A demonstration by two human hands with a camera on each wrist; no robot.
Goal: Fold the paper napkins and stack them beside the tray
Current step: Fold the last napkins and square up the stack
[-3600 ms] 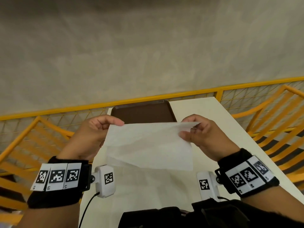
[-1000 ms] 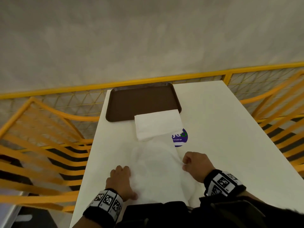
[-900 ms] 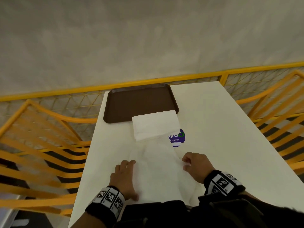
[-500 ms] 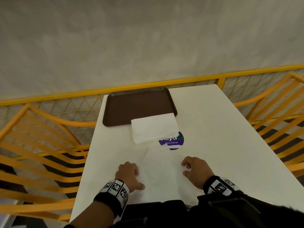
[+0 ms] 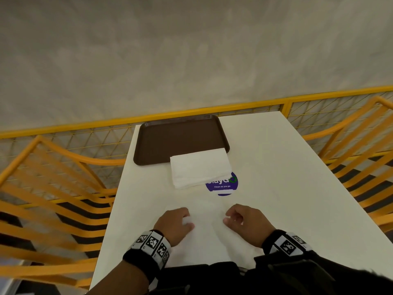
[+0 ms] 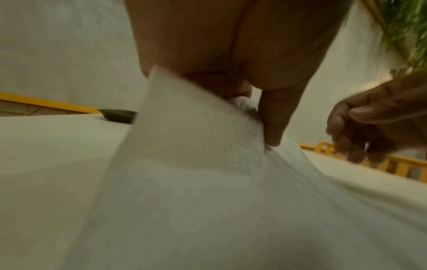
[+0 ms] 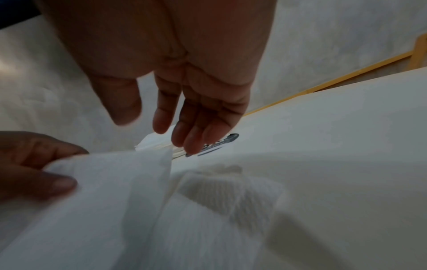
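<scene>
An unfolded white napkin lies on the white table close to me, between both hands. My left hand pinches its left edge between thumb and fingers and lifts it, which the left wrist view shows as a raised corner of the napkin. My right hand hovers at the right edge with relaxed fingers and holds nothing. A stack of folded napkins sits against the near right edge of the brown tray.
A round purple sticker shows on the table, partly under the stack. Yellow slatted chairs flank the table on both sides. A yellow mesh railing runs behind it, in front of a grey wall.
The napkin held up in the air came down flat on the table near me. Both hands smoothed it. My left hand now pinches and lifts its left edge, and the right hand has let go.
</scene>
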